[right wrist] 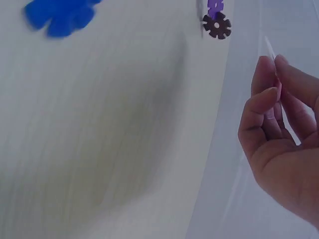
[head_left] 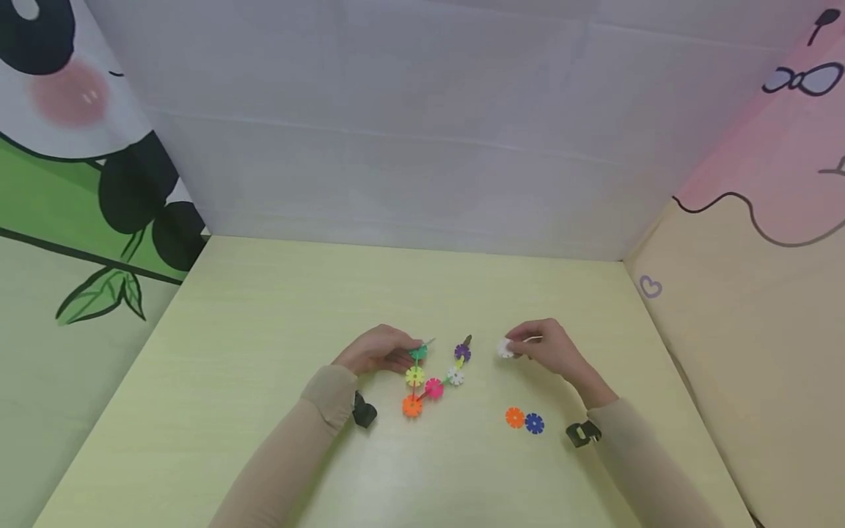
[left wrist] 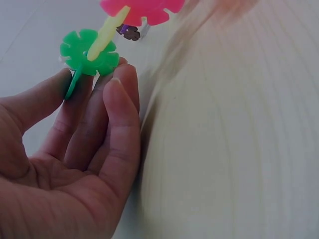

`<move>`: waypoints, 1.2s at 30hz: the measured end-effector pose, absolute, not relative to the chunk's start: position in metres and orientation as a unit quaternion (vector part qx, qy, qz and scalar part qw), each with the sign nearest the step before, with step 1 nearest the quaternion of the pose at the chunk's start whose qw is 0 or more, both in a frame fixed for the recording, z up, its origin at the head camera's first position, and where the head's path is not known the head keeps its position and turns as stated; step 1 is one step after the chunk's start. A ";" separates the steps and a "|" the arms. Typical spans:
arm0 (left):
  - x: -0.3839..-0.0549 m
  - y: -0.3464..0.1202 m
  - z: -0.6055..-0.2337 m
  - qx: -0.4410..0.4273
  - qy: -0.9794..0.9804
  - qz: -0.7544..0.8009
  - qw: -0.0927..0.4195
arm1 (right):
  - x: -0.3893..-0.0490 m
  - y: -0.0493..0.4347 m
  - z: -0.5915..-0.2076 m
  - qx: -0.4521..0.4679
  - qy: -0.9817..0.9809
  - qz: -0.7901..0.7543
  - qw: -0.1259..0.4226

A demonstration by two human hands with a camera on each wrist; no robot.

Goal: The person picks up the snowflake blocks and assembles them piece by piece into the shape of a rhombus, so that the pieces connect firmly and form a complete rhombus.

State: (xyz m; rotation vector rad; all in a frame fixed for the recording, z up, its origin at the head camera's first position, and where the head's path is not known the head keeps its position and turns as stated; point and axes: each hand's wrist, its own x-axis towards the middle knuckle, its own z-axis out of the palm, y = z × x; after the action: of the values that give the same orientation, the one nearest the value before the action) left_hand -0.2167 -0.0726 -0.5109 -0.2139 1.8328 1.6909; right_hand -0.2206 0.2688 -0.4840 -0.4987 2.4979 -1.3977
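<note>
My left hand (head_left: 378,350) pinches a green notched plastic disc (left wrist: 82,54) at one end of a chain of interlocking snowflake discs. From it the chain bends round through a yellow disc (head_left: 414,377), an orange one (head_left: 412,406), a pink one (head_left: 433,389) and a white one (head_left: 455,376) to a purple disc (head_left: 462,353). A brown disc (right wrist: 217,26) sits at the other end. Apart from the chain, to its right, my right hand (head_left: 549,349) holds a separate white disc (head_left: 505,349) between thumb and fingertips, seen edge-on in the right wrist view.
Nearer me on the pale wooden table (head_left: 277,293), below the right hand, lie a loose orange disc (head_left: 515,418) and a blue disc (head_left: 535,423) side by side. A white wall (head_left: 396,132) stands behind the table, with printed panels left and right.
</note>
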 end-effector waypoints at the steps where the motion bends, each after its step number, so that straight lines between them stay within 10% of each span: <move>1: -0.216 -0.073 -0.511 -0.082 0.695 0.641 0.314 | -0.224 0.261 -0.484 -0.169 0.849 -0.487 0.120; 36: -0.213 -0.073 -0.505 -0.071 0.694 0.644 0.315 | -0.252 0.156 -0.479 -0.172 0.851 -0.454 0.201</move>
State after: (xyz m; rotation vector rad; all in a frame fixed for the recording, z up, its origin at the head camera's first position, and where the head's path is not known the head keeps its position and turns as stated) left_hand -0.2135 -0.0734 -0.5050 -0.1878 1.8281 1.6971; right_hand -0.2520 0.1561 -0.4789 -0.4815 2.3766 -1.2672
